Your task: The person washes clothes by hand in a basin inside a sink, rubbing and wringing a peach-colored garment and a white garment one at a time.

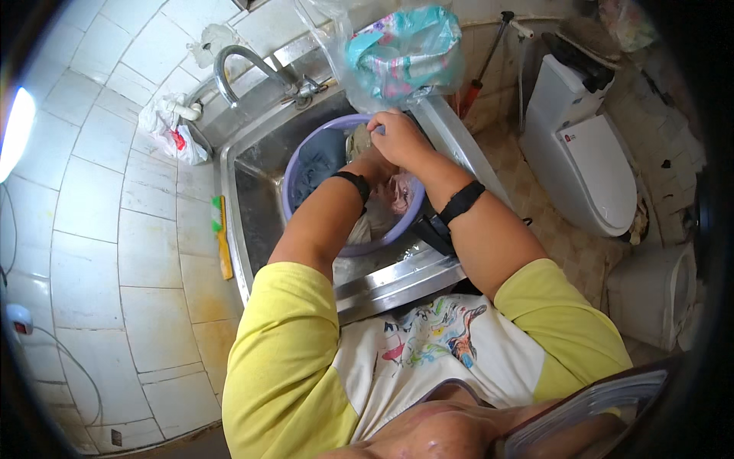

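A round purple basin (pixel 288 187) stands in the steel sink, with wet laundry in it. I make out a dark blue-grey cloth (pixel 321 159), a khaki cloth (pixel 358 142) and a pink cloth (pixel 400 191). My right hand (pixel 399 140) is over the basin's far right side, its fingers curled closed; whatever they grip is too small to make out. Reaching into the basin, my left hand (pixel 373 166) is close beside and below the right one, and its fingers are hidden. Black bands circle both forearms.
A curved faucet (pixel 245 65) rises behind the sink (pixel 367 300). Turquoise patterned material in a clear plastic bag (pixel 404 57) lies at the sink's far right corner. Left of the sink is a yellow-green brush (pixel 222 237). A white toilet (pixel 596 164) and a pail (pixel 650 294) stand right.
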The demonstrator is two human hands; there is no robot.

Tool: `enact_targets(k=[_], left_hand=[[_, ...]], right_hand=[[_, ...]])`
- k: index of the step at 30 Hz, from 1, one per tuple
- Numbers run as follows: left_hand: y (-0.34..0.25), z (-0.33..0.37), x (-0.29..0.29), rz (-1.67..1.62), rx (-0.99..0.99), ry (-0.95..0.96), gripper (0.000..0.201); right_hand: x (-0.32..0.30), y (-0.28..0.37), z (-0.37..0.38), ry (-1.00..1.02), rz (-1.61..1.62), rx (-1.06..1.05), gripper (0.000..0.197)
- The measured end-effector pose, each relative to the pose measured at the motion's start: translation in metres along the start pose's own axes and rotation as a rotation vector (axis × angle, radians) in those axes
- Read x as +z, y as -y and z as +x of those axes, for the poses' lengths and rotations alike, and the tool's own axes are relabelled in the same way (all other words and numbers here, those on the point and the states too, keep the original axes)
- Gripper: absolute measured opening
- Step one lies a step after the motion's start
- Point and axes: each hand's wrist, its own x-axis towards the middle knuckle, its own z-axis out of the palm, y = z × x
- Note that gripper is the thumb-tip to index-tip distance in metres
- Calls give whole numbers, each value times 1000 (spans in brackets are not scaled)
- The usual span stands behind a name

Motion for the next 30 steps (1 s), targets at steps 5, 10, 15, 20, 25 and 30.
enact_targets(k=[5,10,15,20,25,30], left_hand=[[12,-9,20,-161,-223,-70,54],[-26,-63,15,-126,26,-401,94],[-50,-104,17,-144,41,-295,74],[-41,-91,34,69,93,-367,44],[-51,-67,33,58,-2,-236,44],[-20,-23,50,-15,-72,-90,50]], right_hand=[[0,4,4,-44,18,-22,12],[-3,0,5,-122,89,-45,11],[-1,-5,3,-69,98,-65,10],[2,-5,1,-16,61,-47,8],[0,-1,-1,13,82,-18,8],[0,0,-1,118,78,66,11]])
